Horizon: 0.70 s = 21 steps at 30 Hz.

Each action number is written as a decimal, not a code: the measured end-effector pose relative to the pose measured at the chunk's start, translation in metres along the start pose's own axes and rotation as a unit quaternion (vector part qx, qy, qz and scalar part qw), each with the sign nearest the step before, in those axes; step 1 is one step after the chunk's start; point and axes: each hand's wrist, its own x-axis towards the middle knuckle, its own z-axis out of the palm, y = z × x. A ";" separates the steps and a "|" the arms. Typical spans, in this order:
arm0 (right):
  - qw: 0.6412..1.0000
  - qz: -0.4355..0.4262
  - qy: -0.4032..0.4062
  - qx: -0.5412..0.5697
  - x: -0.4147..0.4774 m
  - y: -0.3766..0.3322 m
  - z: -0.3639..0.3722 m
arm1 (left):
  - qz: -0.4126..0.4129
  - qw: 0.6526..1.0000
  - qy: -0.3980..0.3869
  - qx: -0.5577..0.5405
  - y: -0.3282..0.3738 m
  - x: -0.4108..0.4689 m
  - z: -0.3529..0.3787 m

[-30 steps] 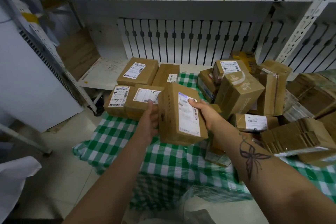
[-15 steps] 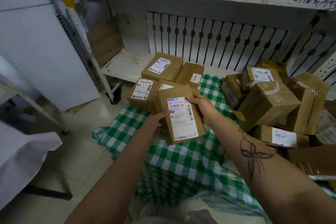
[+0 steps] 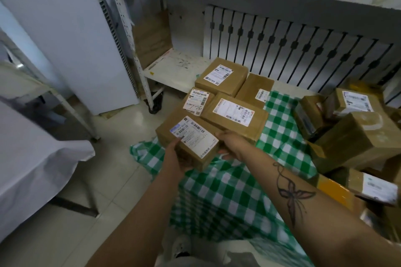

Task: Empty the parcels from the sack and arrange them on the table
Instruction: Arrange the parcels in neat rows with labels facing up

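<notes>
On the green checked table [image 3: 227,191], the left grip [image 3: 178,158] and right grip [image 3: 232,143] hold one brown box [image 3: 195,138] by its sides. It looks stiff and light.

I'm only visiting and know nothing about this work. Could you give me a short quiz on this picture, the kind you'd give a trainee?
1. How many hands grip the nearest parcel?
2. True or false: that parcel's label faces down.
3. What is the table draped with?
A. green-and-white checked cloth
B. plain blue sheet
C. red striped towel

Key
1. Two: the left hand and the right hand.
2. False; the label faces up.
3. A
</notes>
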 end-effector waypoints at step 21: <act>0.999 0.041 0.001 -0.015 0.047 -0.001 0.050 | -0.056 0.990 0.087 0.097 0.023 0.065 -0.018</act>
